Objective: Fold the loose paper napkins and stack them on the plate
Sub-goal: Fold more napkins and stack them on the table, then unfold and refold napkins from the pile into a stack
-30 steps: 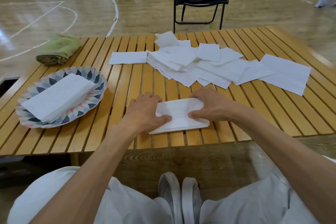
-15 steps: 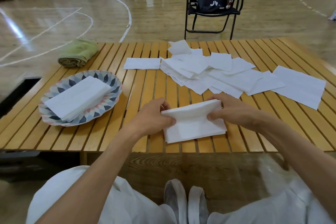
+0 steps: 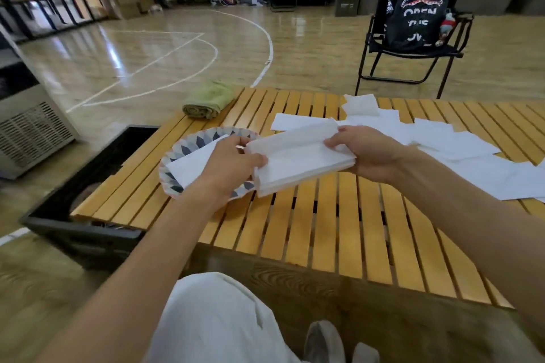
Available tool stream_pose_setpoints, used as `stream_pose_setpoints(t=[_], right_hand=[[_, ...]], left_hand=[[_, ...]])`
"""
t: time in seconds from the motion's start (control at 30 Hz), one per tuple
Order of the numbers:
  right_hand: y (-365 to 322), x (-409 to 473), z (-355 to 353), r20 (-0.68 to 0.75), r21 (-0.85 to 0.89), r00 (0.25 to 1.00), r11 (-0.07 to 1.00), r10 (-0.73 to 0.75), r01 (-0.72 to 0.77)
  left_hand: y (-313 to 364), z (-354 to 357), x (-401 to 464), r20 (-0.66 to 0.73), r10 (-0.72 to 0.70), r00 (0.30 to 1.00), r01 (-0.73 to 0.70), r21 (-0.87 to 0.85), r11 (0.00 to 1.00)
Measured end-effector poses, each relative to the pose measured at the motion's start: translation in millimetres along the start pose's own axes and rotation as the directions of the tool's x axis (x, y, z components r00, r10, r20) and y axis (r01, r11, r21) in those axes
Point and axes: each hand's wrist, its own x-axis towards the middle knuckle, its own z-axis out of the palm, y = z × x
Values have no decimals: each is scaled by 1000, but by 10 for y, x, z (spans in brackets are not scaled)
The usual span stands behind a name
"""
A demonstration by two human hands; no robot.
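A folded white napkin [image 3: 298, 160] hangs in the air above the slatted wooden table [image 3: 330, 233]. My left hand [image 3: 233, 162] grips its left end and my right hand [image 3: 365, 153] pinches its right end. Just to the left lies the patterned plate [image 3: 188, 144], which bears a stack of folded napkins [image 3: 191, 163]; my left hand covers part of both. Several loose white napkins [image 3: 460, 144] are spread across the table's far right.
A rolled green towel [image 3: 208, 100] lies at the table's far left corner. A black crate [image 3: 85, 209] stands on the floor against the table's left edge, a grey appliance [image 3: 29, 124] beyond it. A black folding chair [image 3: 413, 38] with a bag stands behind the table.
Both hands lifted the folded napkin off the table and carried it left toward the plate. The view swung left and up.
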Motion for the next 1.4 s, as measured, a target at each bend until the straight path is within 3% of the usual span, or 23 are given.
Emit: stream_pose_setpoints(t=[0.13, 0.23, 0.47, 0.87, 0.93, 1.0, 1.03, 1.1, 1.17, 1.23, 1.3, 1.4], right_hand=[[-79, 554, 650, -32, -59, 999, 998, -4, 2], [-71, 937, 1032, -37, -147, 999, 989, -23, 17], [79, 1457, 1530, -65, -363, 993, 929, -102, 72], [257, 1704, 1585, -103, -545, 981, 835, -162, 80], [283, 1699, 1582, -99, -589, 977, 803, -188, 94], [303, 1675, 1571, -66, -624, 961, 763, -267, 169], [306, 1645, 1570, -34, -637, 947, 737, -319, 225], [325, 1561, 1579, 73, -698, 908, 629, -414, 342], [376, 1487, 1603, 237, -803, 859, 407, -454, 436], [455, 1442, 1624, 362, -864, 840, 192, -403, 465], [540, 1436, 1618, 399, -885, 860, 110, -318, 452], [632, 1461, 1594, 399, -899, 886, 88, -235, 429]], left_hand=[[-210, -570, 221, -234, 45, 971, 4, 208, 978], [-327, -890, 314, -318, 75, 945, 29, 310, 950], [-551, -1168, 444, -359, 120, 926, 49, 427, 903], [-804, -1205, 552, -292, 86, 952, 67, 476, 877], [-820, -1195, 546, -284, 138, 949, 50, 568, 822], [-826, -1200, 534, -267, 252, 930, 33, 745, 667], [-821, -1200, 526, -234, 309, 922, 0, 797, 603], [-796, -1181, 513, -120, 359, 926, -118, 809, 575], [-807, -1143, 518, 36, 335, 941, -222, 814, 536], [-842, -1106, 531, 163, 292, 942, -289, 839, 462], [-862, -1062, 517, 186, 220, 958, -266, 863, 428], [-903, -1012, 497, 160, 132, 978, -198, 905, 377]])
